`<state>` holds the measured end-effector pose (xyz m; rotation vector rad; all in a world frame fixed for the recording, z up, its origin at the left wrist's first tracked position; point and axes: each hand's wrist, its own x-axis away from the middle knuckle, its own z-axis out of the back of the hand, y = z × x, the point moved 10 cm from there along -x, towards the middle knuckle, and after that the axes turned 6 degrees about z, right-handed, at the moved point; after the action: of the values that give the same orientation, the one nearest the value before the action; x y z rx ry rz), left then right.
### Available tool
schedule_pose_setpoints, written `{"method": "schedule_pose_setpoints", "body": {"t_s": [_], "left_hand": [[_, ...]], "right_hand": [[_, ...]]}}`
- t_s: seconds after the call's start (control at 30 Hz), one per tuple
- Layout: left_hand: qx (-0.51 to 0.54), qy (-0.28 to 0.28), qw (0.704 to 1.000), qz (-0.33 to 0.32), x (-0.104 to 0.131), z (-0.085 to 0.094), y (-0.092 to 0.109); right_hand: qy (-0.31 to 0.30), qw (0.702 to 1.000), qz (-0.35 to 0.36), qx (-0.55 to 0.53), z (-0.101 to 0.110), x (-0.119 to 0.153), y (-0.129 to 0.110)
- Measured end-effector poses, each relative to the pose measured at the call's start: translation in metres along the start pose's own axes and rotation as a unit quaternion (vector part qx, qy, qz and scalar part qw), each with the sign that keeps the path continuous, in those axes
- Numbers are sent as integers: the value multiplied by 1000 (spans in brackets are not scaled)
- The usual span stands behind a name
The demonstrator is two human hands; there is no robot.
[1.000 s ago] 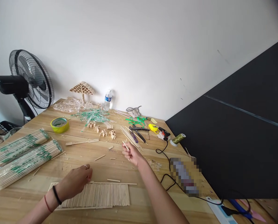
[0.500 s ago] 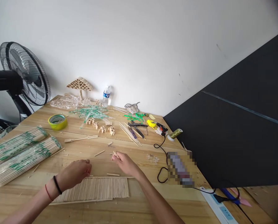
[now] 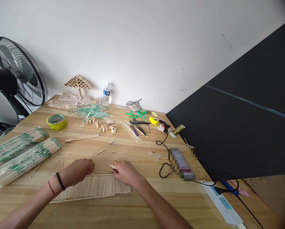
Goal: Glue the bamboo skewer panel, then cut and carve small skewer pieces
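A flat panel of short wooden sticks (image 3: 94, 187), laid side by side between thin long rails, rests on the table in front of me. My left hand (image 3: 79, 171) is closed above its far left part. The fingertips are turned away, and a stick end shows just below them; I cannot tell whether they hold it. My right hand (image 3: 125, 171) pinches a short stick (image 3: 112, 166) above the panel's far edge near its right end. Another short piece lies just beneath those fingers. Further off, a loose short stick (image 3: 101, 151) lies on the wood.
Bagged skewers (image 3: 34, 156) and yellow tape (image 3: 57, 122) are on the left. Behind lie small stick models (image 3: 103, 128), pliers (image 3: 139, 122), loose skewers (image 3: 130, 132) and a bottle (image 3: 106, 94). A corded glue gun (image 3: 165, 125) and power strip (image 3: 222, 202) are right.
My right hand has come down and nearer to the panel's far edge with the short stick. The left hand stays closed in nearly the same place. The view has shifted slightly.
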<state>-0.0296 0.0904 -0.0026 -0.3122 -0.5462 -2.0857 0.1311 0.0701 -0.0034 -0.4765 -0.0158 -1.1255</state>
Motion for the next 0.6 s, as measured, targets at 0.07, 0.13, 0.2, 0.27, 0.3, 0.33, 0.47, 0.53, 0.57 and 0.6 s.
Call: {"method": "schedule_pose_setpoints", "body": {"t_s": [0.07, 0.13, 0.2, 0.27, 0.3, 0.33, 0.47, 0.53, 0.57, 0.6], "left_hand": [[-9, 1, 1000, 2, -2, -1, -2], [-17, 0, 1000, 2, -4, -2, -4], [-24, -5, 1000, 2, -5, -2, -4], [-32, -8, 999, 6, -5, 0, -2], [-36, -8, 999, 10, -5, 2, -1], [-39, -6, 999, 15, -5, 4, 1], [-38, 5, 999, 29, -6, 7, 3], [-29, 6, 999, 30, -9, 5, 0], [-22, 6, 999, 28, -10, 4, -2], [-13, 7, 1000, 24, -11, 3, -4]], "right_hand": [[11, 1000, -6, 0, 2, -2, 0], [28, 999, -19, -8, 6, -3, 3], [51, 998, -36, -21, 11, -3, 7], [96, 991, -48, -83, 17, -1, 12], [125, 979, -48, -153, 19, 0, 14], [151, 957, -44, -244, 18, 2, 16], [156, 834, -21, -529, -4, -1, 16], [142, 807, -21, -573, -14, -4, 13], [142, 793, -22, -592, -17, -5, 13], [145, 780, -24, -609, -18, -6, 13]]}}
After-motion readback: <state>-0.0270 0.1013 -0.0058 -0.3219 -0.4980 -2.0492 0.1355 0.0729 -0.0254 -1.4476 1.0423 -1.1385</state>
